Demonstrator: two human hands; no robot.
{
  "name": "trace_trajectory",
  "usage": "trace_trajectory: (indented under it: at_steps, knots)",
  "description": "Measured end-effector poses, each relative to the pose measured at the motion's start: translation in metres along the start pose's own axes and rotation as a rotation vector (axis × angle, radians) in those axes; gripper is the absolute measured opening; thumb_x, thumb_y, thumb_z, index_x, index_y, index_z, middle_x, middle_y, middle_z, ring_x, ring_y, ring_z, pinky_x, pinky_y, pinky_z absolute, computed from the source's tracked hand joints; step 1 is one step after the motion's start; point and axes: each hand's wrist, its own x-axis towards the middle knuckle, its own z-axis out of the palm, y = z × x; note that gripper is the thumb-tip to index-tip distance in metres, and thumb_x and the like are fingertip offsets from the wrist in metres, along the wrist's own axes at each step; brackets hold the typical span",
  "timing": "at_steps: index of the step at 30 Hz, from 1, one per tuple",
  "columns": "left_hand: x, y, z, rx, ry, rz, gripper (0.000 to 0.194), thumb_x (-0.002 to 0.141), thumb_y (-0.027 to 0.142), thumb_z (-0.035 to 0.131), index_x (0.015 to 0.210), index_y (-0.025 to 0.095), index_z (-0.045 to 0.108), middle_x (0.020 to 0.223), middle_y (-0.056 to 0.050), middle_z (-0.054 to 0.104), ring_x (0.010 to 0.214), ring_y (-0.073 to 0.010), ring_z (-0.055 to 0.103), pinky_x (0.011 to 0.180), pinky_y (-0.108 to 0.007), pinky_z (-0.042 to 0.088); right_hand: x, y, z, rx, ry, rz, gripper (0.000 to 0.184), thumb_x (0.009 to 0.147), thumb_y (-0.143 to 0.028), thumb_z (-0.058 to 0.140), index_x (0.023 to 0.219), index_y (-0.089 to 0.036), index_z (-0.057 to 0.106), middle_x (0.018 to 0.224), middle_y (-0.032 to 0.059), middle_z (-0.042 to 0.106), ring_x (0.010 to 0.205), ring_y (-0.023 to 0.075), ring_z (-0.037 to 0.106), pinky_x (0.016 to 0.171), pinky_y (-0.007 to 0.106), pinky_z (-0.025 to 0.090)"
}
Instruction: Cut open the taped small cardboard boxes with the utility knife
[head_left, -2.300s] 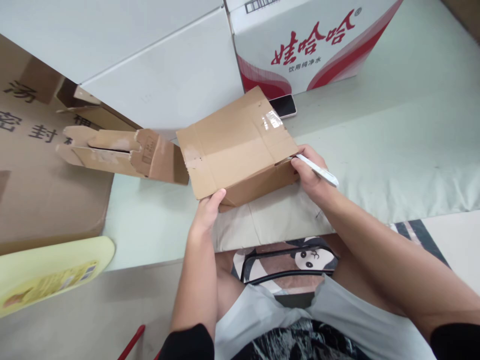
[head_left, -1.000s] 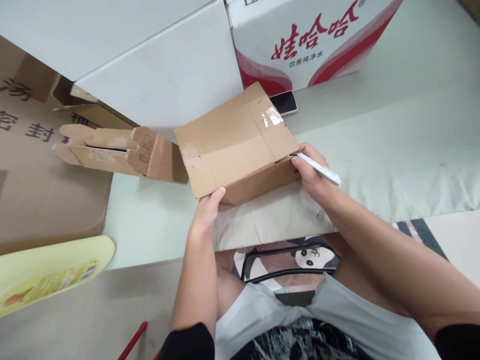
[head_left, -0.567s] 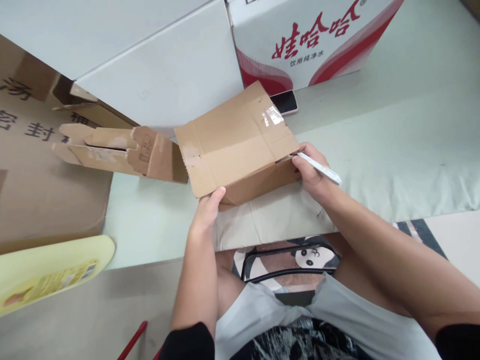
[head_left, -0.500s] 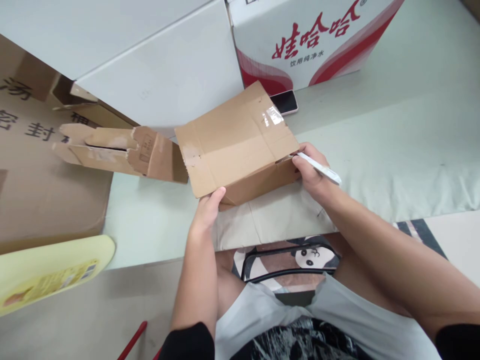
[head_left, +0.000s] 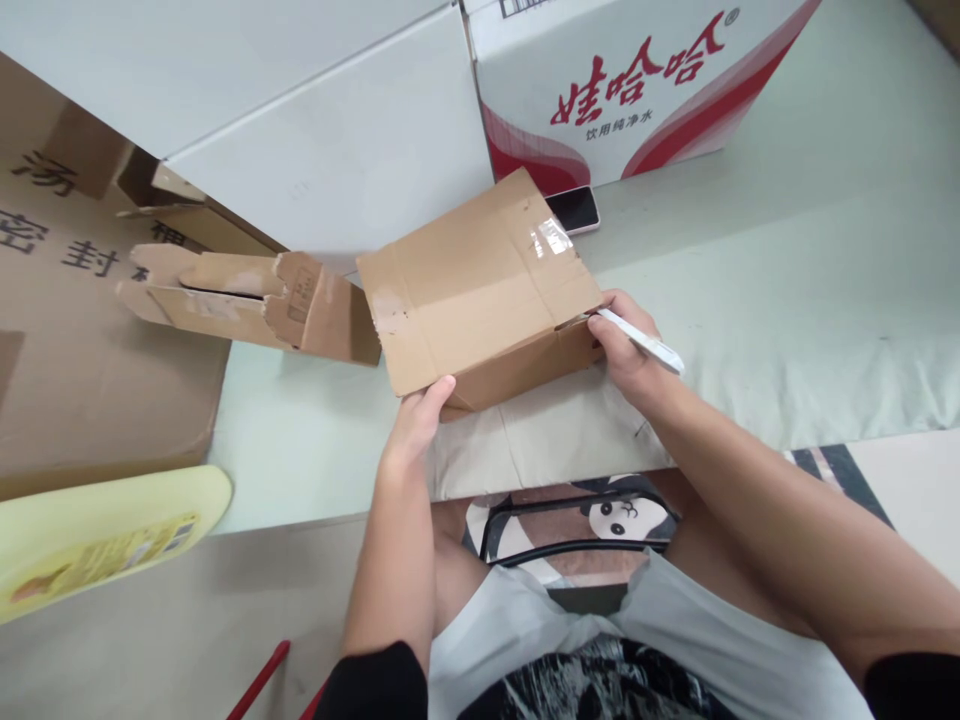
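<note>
A brown cardboard box [head_left: 487, 285] sits near the front edge of the cloth-covered table, its large flap folded over the top and bits of clear tape stuck to it. My left hand [head_left: 421, 412] grips the box's near left corner, thumb on the flap's edge. At the right end, my right hand [head_left: 628, 335] is closed around a slim white utility knife [head_left: 643, 342] and also touches the box's corner. The knife's front end lies by the gap under the flap; its blade cannot be made out.
A second small open carton [head_left: 259, 300] stands to the left. Behind are a white box with red lettering [head_left: 630, 100] and a phone [head_left: 576, 210]. A large brown carton [head_left: 97, 350] and a pale yellow bottle [head_left: 112, 540] are at far left.
The view has shifted slightly, so the things at the back and left appear a little further right. Both hands keep their hold on the box with almost no movement.
</note>
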Motion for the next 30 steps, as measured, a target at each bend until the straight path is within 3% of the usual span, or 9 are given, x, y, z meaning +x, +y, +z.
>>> trace_trajectory:
  at_steps: [4,6,9,12,14,16,19,23,30]
  knots:
    - [-0.001,0.008,0.003,0.016,-0.057,0.005,0.079,0.064,0.068,0.087,0.129,0.024,0.072,0.129,-0.012,0.076,0.141,-0.0350,0.060,0.130,-0.050,0.038,0.000,0.003,0.000,-0.012,0.005,0.000,0.010,0.083,-0.035,0.055,0.087,-0.026,0.057,0.080,0.0003,0.061,0.078,0.0214,0.054,0.069,0.036,0.043]
    - [0.000,0.016,0.010,0.005,-0.029,0.037,0.086,0.058,0.071,0.090,0.128,0.024,0.071,0.126,-0.013,0.077,0.139,-0.0354,0.061,0.128,-0.050,0.040,0.000,0.006,0.000,-0.009,0.010,0.004,0.012,0.085,-0.037,0.056,0.090,-0.026,0.058,0.083,0.0005,0.063,0.080,0.0218,0.055,0.071,0.036,0.044]
    - [0.004,0.028,0.021,-0.084,0.146,0.183,0.086,0.055,0.070,0.093,0.124,0.023,0.071,0.120,-0.012,0.077,0.136,-0.0341,0.063,0.121,-0.048,0.047,0.001,0.009,0.001,-0.001,0.007,-0.008,0.021,0.086,-0.046,0.057,0.093,-0.026,0.059,0.083,0.0000,0.064,0.079,0.0218,0.057,0.073,0.038,0.045]
    - [0.008,0.036,0.027,-0.163,0.397,0.313,0.074,0.051,0.067,0.096,0.103,0.020,0.073,0.103,-0.009,0.077,0.119,-0.0304,0.072,0.110,-0.043,0.056,0.001,0.008,0.001,-0.035,-0.048,-0.047,0.031,0.085,-0.056,0.058,0.093,-0.026,0.058,0.076,-0.0011,0.060,0.075,0.0215,0.056,0.073,0.039,0.045]
    - [0.010,0.037,0.028,-0.178,0.504,0.326,0.070,0.049,0.068,0.096,0.092,0.019,0.071,0.094,-0.006,0.076,0.107,-0.0266,0.074,0.107,-0.041,0.057,0.000,0.007,0.001,-0.070,-0.090,-0.063,0.035,0.084,-0.059,0.060,0.095,-0.025,0.058,0.074,-0.0012,0.060,0.073,0.0212,0.056,0.073,0.038,0.045]
    - [0.010,0.039,0.028,-0.168,0.524,0.294,0.070,0.050,0.071,0.094,0.090,0.020,0.069,0.091,-0.005,0.075,0.103,-0.0242,0.074,0.105,-0.040,0.057,-0.001,0.005,0.001,-0.089,-0.107,-0.071,0.039,0.084,-0.062,0.060,0.096,-0.025,0.059,0.074,-0.0007,0.061,0.073,0.0209,0.056,0.071,0.037,0.044]
    - [0.007,0.042,0.028,-0.105,0.442,0.234,0.068,0.057,0.074,0.090,0.094,0.020,0.069,0.093,-0.006,0.076,0.104,-0.0234,0.074,0.104,-0.039,0.058,-0.001,0.004,0.002,-0.100,-0.073,-0.074,0.043,0.084,-0.066,0.061,0.097,-0.025,0.058,0.075,0.0004,0.061,0.074,0.0218,0.056,0.070,0.037,0.045]
    - [-0.001,0.050,0.024,0.013,0.213,0.234,0.070,0.066,0.070,0.088,0.109,0.018,0.072,0.104,-0.011,0.079,0.114,-0.0288,0.074,0.109,-0.042,0.057,0.001,0.005,0.000,-0.083,0.056,-0.091,0.043,0.083,-0.065,0.064,0.102,-0.027,0.058,0.083,0.0023,0.063,0.080,0.0236,0.059,0.072,0.038,0.047]
    - [-0.014,0.055,0.017,0.052,-0.068,0.136,0.092,0.058,0.075,0.089,0.128,0.020,0.070,0.118,-0.016,0.078,0.134,-0.0388,0.065,0.119,-0.051,0.050,0.016,0.010,-0.012,0.181,0.173,-0.030,0.036,0.083,-0.058,0.065,0.102,-0.029,0.057,0.081,0.0004,0.055,0.071,0.0203,0.056,0.066,0.037,0.046]
